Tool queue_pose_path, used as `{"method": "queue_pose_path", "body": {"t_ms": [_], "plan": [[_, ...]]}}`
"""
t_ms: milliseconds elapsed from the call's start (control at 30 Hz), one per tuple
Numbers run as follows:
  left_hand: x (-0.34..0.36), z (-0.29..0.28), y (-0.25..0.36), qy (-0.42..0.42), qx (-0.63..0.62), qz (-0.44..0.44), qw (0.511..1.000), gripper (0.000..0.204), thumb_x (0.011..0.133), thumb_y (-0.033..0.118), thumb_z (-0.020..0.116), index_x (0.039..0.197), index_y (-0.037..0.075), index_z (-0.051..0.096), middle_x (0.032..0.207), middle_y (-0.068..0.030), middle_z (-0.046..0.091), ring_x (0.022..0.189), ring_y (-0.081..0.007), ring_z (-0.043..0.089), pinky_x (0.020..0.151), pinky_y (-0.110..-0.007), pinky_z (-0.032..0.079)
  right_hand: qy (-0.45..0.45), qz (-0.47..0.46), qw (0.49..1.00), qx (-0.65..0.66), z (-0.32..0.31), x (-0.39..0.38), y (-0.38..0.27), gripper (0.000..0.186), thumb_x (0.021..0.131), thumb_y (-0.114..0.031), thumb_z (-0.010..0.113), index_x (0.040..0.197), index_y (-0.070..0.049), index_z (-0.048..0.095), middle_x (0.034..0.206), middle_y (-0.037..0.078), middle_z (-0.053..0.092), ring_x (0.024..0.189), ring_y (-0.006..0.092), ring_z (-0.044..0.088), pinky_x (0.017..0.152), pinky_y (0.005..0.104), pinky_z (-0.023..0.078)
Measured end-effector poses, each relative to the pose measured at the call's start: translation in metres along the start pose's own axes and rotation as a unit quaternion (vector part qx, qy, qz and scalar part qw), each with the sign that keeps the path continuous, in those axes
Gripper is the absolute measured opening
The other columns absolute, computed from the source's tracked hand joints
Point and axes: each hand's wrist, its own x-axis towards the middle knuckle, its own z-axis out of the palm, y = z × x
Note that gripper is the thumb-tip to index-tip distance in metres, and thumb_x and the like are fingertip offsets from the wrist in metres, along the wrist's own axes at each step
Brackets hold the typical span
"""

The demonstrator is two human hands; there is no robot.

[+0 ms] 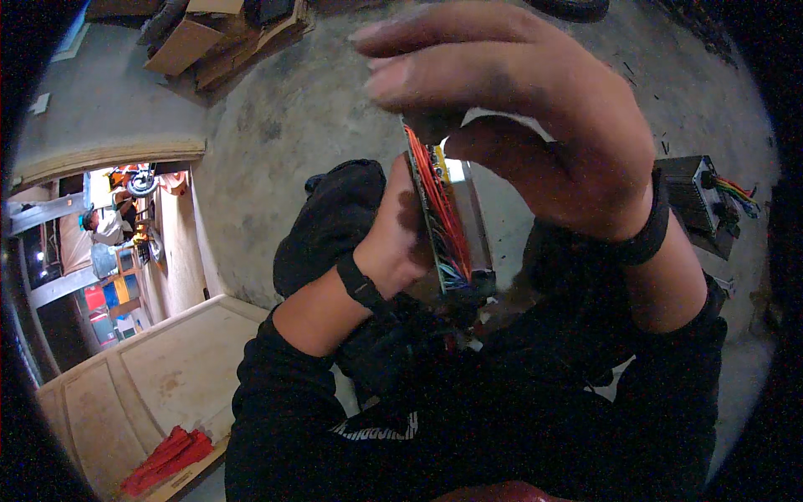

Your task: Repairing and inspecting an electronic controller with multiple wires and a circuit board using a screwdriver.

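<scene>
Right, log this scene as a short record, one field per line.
Left hand: holding a wired module
Right hand: curled over the module's upper end; contact unclear
Module wiring: red-orange wires lengthwise; bluish wires at the lower end
Right side: finned metal box with coloured leads
Lower left: red cloth on a wooden panel
Upper left: cardboard
</scene>
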Motion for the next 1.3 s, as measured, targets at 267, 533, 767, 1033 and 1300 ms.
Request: {"method": "queue_pose_path", "body": {"t_ms": [267,533,767,1033,1300], "plan": [[0.005,-0.036,-0.008,-0.202,-0.186,-0.014,0.961,0.052,0.099,0.051,0.035,0.125,0.011,0.056,0.116,-0.0077,0.065,0.105,-0.0260,0.063,0.093,-0.041,0.050,-0.194,0.143,0.969,-0.059,-0.012,0.023,-0.009,0.030,0.092,-0.009,0.057,0.121,-0.013,0.062,0.120,0.015,0.060,0.108,0.0264,0.062,0.088,0.0338,0.056],[0.007,-0.039,-0.012,-0.133,-0.170,-0.034,0.976,0.047,0.097,0.050,0.044,0.124,0.013,0.056,0.115,-0.0028,0.065,0.103,-0.0203,0.064,0.092,-0.039,0.051,-0.047,-0.087,0.995,-0.034,0.001,0.003,0.023,0.030,0.090,-0.009,0.060,0.120,-0.010,0.063,0.109,0.010,0.063,0.100,0.0224,0.065,0.083,0.0320,0.059],[0.006,-0.031,-0.011,-0.077,-0.135,-0.052,0.987,0.048,0.095,0.054,0.046,0.120,0.014,0.058,0.103,0.0003,0.067,0.094,-0.0178,0.065,0.086,-0.039,0.054,0.019,-0.036,0.999,0.015,-0.003,0.008,0.000,0.023,0.087,-0.010,0.066,0.110,-0.006,0.066,0.094,0.008,0.063,0.080,0.0166,0.066,0.067,0.0284,0.058],[0.003,0.004,-0.002,0.048,-0.035,-0.024,0.998,0.057,0.092,0.062,0.043,0.114,0.012,0.060,0.098,-0.0048,0.067,0.085,-0.0224,0.067,0.074,-0.043,0.056,0.006,-0.017,0.962,-0.273,-0.020,0.015,-0.022,0.031,0.075,-0.013,0.080,0.101,-0.004,0.067,0.083,0.006,0.061,0.065,0.0139,0.060,0.055,0.0265,0.051],[0.015,-0.034,0.001,-0.004,-0.092,0.007,0.996,0.053,0.094,0.061,0.034,0.103,0.015,0.060,0.090,-0.0042,0.064,0.082,-0.0217,0.064,0.077,-0.042,0.053,0.236,0.169,0.957,-0.021,-0.009,0.007,-0.005,0.039,0.085,-0.018,0.073,0.118,-0.002,0.058,0.091,0.010,0.061,0.082,0.0164,0.064,0.070,0.0290,0.054]]}}
